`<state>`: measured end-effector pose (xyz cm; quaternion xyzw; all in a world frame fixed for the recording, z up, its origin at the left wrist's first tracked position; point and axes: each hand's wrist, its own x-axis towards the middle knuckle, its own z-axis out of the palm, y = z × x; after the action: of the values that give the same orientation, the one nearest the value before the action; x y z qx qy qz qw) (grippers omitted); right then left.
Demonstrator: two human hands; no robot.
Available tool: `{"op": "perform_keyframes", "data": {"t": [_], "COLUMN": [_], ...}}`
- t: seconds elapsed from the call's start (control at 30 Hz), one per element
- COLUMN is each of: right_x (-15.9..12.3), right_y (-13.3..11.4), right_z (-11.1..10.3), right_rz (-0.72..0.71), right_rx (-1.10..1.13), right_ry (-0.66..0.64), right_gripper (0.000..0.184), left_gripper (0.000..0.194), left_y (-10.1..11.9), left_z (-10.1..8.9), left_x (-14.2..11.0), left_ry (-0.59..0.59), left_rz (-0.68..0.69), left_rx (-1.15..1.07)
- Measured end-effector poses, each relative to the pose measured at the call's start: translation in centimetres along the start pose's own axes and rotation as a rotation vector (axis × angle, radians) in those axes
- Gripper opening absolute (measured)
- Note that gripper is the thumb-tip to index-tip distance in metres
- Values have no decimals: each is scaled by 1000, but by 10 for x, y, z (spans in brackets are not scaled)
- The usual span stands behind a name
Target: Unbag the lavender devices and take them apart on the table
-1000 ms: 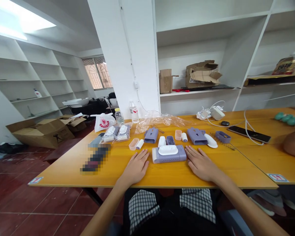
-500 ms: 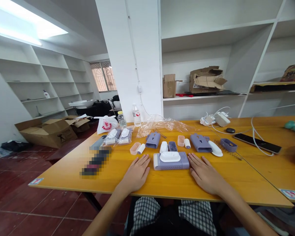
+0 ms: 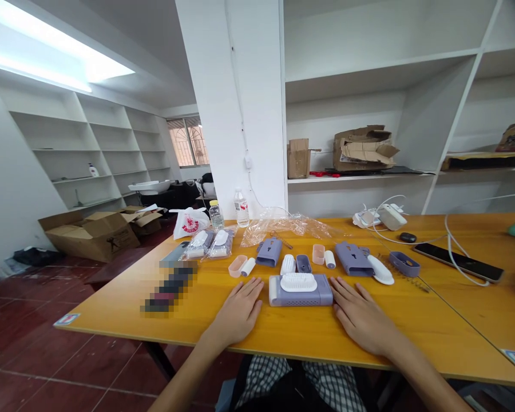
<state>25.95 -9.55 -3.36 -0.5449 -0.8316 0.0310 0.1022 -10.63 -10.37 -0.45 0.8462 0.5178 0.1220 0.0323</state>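
Note:
My left hand (image 3: 238, 313) lies flat on the table, fingers stretched out, just left of a purple and white plastic case (image 3: 304, 297). A white bristled brush (image 3: 298, 282) rests on top of that case. On its right side, my right hand (image 3: 364, 318) is also laid flat, fingertips close to the case's end; whether they touch it I cannot tell. Neither hand holds anything. Behind the case are loose parts: purple shells (image 3: 269, 252), a white ribbed brush piece (image 3: 288, 264), a small purple tray (image 3: 303, 264), translucent pinkish cups (image 3: 237, 266) and white rollers (image 3: 248, 266).
Two wrapped purple and white units (image 3: 220, 244) sit at the back left, near bottles (image 3: 241, 209) and a white bag (image 3: 189, 223). Clear plastic film (image 3: 283, 227) lies behind the parts. A phone (image 3: 458, 262), cables and springs (image 3: 416, 282) are on the right.
The camera view has tilted slightly, so the scene sits a little lower in the picture. Both hands and the parts stay in place on the table.

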Motion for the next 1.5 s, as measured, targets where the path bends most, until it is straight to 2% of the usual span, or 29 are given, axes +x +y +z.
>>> {"op": "perform_keyframes", "data": {"t": [0.23, 0.4, 0.77, 0.9, 1.03, 1.2, 1.3, 1.4, 1.5], "right_x": [-1, -1, -1, 0, 0, -3, -8, -7, 5], "right_y": [-1, -3, -4, -3, -5, 0, 4, -1, -15], "right_z": [0, -1, 1, 3, 1, -3, -5, -8, -11], "right_rz": [-20, -15, 14, 5, 3, 2, -5, -83, -149], "right_rx": [3, 16, 44, 48, 67, 139, 290, 447, 429], "right_ry": [23, 23, 82, 113, 121, 132, 146, 120, 80], "right_gripper": [59, 58, 65, 67, 66, 66, 79, 81, 80], "left_gripper": [65, 66, 82, 74, 74, 55, 55, 56, 62], "left_y": [5, 8, 13, 16, 24, 32, 31, 34, 40], "left_z": [-4, -7, -16, -21, -22, -19, -20, -23, -25], "left_x": [-3, -3, -8, -7, 3, 13, 12, 11, 15], "left_ry": [40, 30, 8, -13, -12, -4, -9, -12, -41], "left_rz": [-1, 11, 76, 70, 3, -48, -15, -11, 4], "left_rx": [-60, -75, -136, -192, -225, -237, -278, -305, -319]}}
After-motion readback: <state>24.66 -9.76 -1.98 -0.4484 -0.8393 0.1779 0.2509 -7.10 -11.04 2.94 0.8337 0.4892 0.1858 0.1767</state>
